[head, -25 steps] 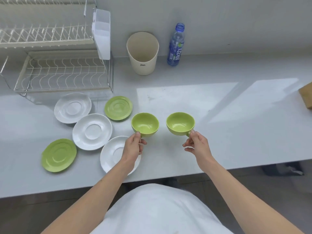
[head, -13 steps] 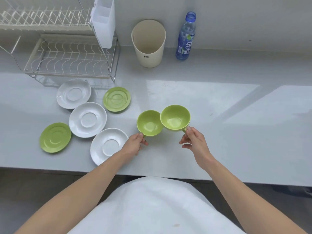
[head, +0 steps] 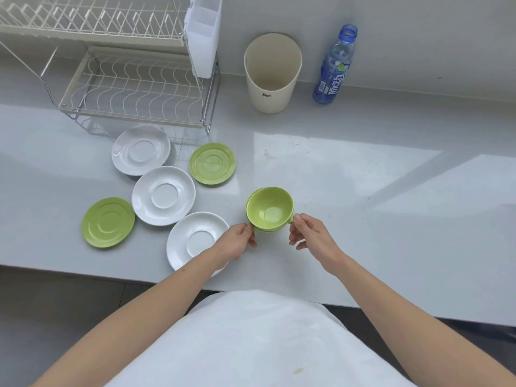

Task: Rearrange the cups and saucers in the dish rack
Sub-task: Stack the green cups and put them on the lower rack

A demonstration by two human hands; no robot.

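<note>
Two green cups were stacked between my hands, the upper cup [head: 269, 209] sitting in the lower cup [head: 249, 203], whose rim showed only as a thin crescent on its left and under its near edge; I could not tell whether the pair rested on the counter [head: 363, 191] or hung just above it. My right hand [head: 310, 236] pinched the upper cup's handle between thumb and forefinger, those fingers [head: 297, 219] pressed close together, the remaining ones loosely curled below and holding nothing; my left hand [head: 237, 241] had its fingertips [head: 248, 230] drawn together at the near-left edge of the lower cup, apparently pinching its handle, though the handle itself was hidden. Just left of my left fingers, partly under that wrist, lay the nearest white saucer [head: 190, 236]; beyond it lay the middle white saucer [head: 163, 195], then the far white saucer [head: 141, 149]; one green saucer [head: 212, 163] lay ahead and left of the cups, another green saucer [head: 108, 222] well out to the left. Far ahead and left of both hands stood the dish rack [head: 131, 88], with no dishes on the tiers I could see; ahead of my right fingers, well apart, stood a beige container [head: 272, 74] and a blue bottle [head: 333, 68].
</note>
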